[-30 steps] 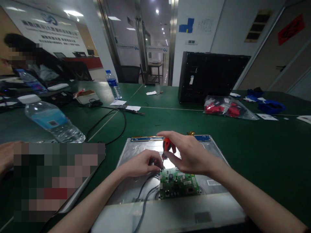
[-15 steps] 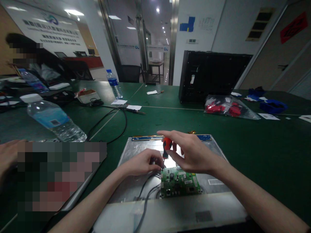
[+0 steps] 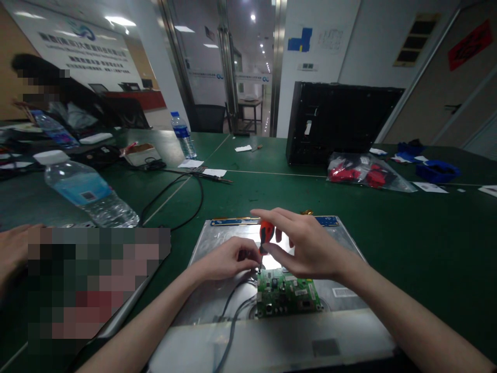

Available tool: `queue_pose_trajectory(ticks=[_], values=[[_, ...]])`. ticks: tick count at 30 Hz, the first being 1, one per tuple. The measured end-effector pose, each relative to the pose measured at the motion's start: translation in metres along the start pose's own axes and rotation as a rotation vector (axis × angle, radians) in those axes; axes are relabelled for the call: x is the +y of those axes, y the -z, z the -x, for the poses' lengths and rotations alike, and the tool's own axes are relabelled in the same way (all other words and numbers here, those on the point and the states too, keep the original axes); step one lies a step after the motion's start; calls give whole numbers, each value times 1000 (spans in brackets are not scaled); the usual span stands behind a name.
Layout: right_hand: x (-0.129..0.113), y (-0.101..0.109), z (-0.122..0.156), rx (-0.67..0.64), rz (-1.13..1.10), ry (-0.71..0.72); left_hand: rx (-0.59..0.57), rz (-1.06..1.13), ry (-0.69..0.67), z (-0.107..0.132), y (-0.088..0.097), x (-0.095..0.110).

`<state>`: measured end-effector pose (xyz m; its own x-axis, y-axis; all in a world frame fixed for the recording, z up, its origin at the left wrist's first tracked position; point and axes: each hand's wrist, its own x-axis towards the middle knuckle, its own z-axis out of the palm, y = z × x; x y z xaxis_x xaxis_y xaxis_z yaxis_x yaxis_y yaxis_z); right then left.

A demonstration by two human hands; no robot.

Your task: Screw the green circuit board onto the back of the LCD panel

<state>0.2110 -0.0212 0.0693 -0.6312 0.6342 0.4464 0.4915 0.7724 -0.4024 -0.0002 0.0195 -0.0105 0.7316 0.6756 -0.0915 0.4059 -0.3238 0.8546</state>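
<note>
My right hand (image 3: 306, 246) is closed around the red handle of a small screwdriver (image 3: 266, 231), held upright with its tip at the top left corner of a green circuit board (image 3: 286, 298). My left hand (image 3: 229, 259) pinches at the screwdriver's shaft just beside that corner; what sits under its fingertips is hidden. The board lies on a silver metal panel back (image 3: 217, 243) flat on the green table. Grey cables (image 3: 232, 321) run from the board's left side toward me.
A lying water bottle (image 3: 83, 192) and a black cable (image 3: 174, 197) are to the left. Another person's hand (image 3: 13, 248) rests at the far left edge. A black monitor (image 3: 337, 122), a bag of red parts (image 3: 365, 173) and blue items (image 3: 437, 168) stand further back.
My right fingers have shifted slightly around the screwdriver handle, as if turning it. Both hands stay over the board's corner.
</note>
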Motion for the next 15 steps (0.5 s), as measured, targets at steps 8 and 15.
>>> queue_pose_trajectory(ticks=[8, 15], values=[[3, -8, 1, 58, 101, 1, -35, -69, 46, 0, 3, 6], [0, -2, 1, 6, 52, 13, -25, -37, 44, 1, 1, 6]])
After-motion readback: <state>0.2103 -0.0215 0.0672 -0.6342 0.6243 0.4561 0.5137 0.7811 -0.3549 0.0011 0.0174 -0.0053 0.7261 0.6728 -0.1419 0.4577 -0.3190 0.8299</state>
